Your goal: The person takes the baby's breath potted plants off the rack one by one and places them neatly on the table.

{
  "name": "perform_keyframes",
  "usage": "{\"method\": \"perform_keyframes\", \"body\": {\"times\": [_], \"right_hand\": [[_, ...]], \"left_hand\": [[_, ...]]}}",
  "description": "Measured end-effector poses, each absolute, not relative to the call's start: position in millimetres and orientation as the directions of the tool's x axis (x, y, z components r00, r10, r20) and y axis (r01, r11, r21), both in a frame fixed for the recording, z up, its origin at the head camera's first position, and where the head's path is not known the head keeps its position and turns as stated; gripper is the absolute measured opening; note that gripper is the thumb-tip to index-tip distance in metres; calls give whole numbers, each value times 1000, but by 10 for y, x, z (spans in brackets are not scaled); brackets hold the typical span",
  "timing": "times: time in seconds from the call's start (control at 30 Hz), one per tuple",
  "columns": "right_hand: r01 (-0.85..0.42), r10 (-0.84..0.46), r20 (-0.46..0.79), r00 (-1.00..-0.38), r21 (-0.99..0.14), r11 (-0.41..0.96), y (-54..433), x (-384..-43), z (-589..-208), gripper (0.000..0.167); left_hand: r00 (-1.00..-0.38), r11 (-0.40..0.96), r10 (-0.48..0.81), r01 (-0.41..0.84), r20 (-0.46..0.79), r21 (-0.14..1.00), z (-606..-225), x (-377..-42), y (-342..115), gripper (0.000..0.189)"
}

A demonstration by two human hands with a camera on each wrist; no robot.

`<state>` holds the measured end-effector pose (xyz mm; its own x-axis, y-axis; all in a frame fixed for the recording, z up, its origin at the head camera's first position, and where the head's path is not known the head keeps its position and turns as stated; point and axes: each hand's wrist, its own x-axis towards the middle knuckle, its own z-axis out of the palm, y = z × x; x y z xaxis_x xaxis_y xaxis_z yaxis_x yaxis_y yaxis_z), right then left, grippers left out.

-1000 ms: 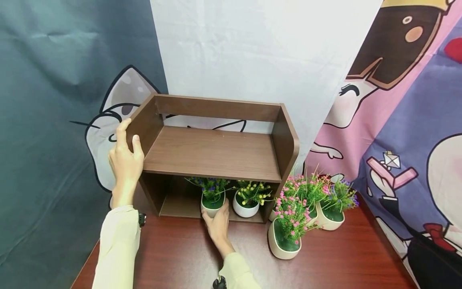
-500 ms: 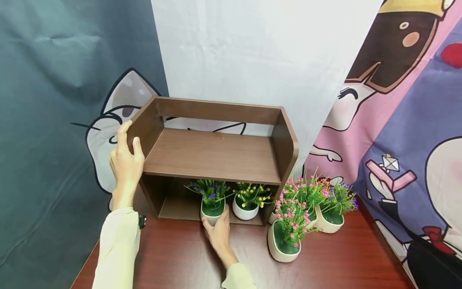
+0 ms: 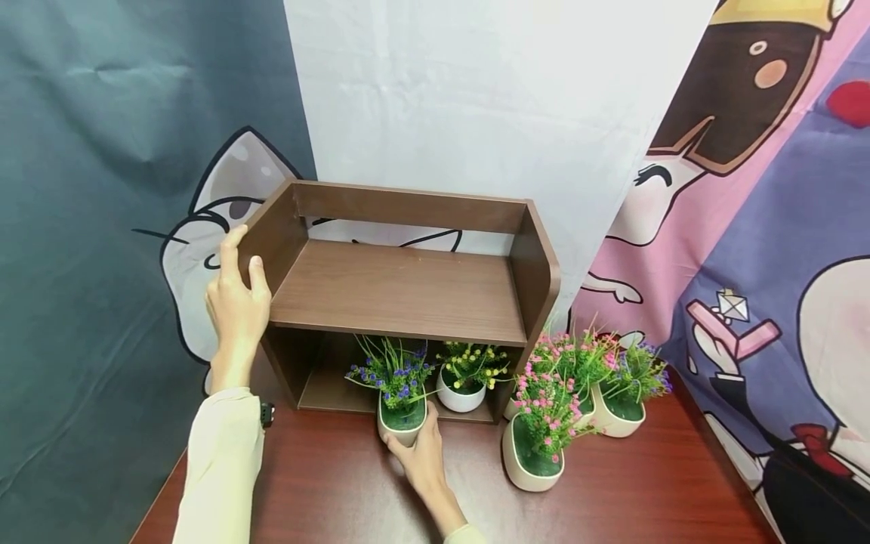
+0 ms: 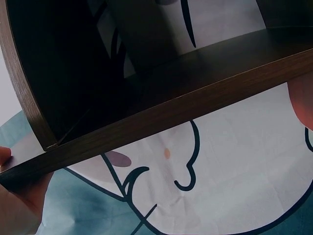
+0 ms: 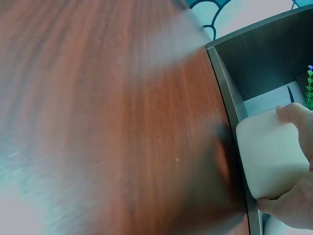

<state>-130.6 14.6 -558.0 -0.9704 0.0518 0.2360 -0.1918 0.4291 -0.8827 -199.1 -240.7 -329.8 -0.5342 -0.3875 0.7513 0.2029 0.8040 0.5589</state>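
A brown two-tier wooden shelf (image 3: 408,291) stands on the table against the backdrop. My left hand (image 3: 238,310) grips its left side panel, thumb inside and fingers outside; the left wrist view shows the board (image 4: 161,117) running between them. At the lower tier's front edge, my right hand (image 3: 423,453) holds a cream-potted plant with blue-purple flowers (image 3: 402,412), thumb and fingers on either side of the pot (image 5: 274,152). The pot's front sticks out past the shelf edge. Right of it, a white pot with yellow flowers (image 3: 462,391) sits inside the lower tier.
A pink-flowered plant in a cream pot (image 3: 533,457) stands on the red-brown table (image 3: 326,476), right of the shelf. Behind it, more pink flowers and a purple-flowered plant (image 3: 621,412) crowd by the shelf's right side. Cartoon-printed cloth (image 3: 476,98) hangs behind and at the sides.
My right hand has drawn the blue-flowered plant toward me, partly out of the lower tier, so more of its flowers show. The left hand keeps its hold on the side panel.
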Motion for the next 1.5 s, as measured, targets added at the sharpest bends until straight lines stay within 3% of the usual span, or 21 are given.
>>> {"method": "perform_keyframes", "body": {"times": [0.6,0.8,1.2,1.5], "right_hand": [[-179,29,211,-977,-887,425,346,-868,-5575,87],[-110,51,149,-988,-885,452,408,-728,-5573,92],[-181,66,246,-967,-845,503,604,-549,-5582,88],[-96,99,180,-979,-827,553,805,-419,-5574,89]], "left_hand": [[-529,811,-395,183,751,555,-3283,-1957,-2424,41],[-524,816,-388,186,758,547,-3288,-1954,-2412,41],[-512,816,-392,190,764,545,-3271,-1974,-2411,41],[-519,813,-388,197,762,548,-3271,-1976,-2377,41]]}}
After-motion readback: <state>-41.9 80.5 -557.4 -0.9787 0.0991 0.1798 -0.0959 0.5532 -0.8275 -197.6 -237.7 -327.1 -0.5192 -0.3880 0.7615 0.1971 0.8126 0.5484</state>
